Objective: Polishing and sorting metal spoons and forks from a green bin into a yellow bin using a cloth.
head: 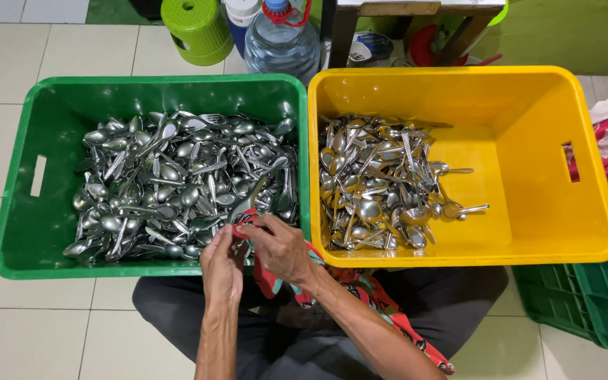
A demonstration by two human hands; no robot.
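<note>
White floor tiles carry a green crate (15,232) heaped with cutlery and a yellow crate (592,211) about half filled. Left hand (221,271) and right hand (279,246) grip a spoon (249,200) in a red cloth (269,281) over the green crate's near rim; many pieces remain.

A: From my feed, what's the cloth (265,281) wrapping? Hands cover it.
B: Can't tell. Water bottle (281,39) top cut off, green crate (585,302) clipped at the right edge.

Green crate (15,232), yellow crate (585,232), silver spoons (177,183), red patterned cloth (360,288), white floor tiles (29,338).
</note>
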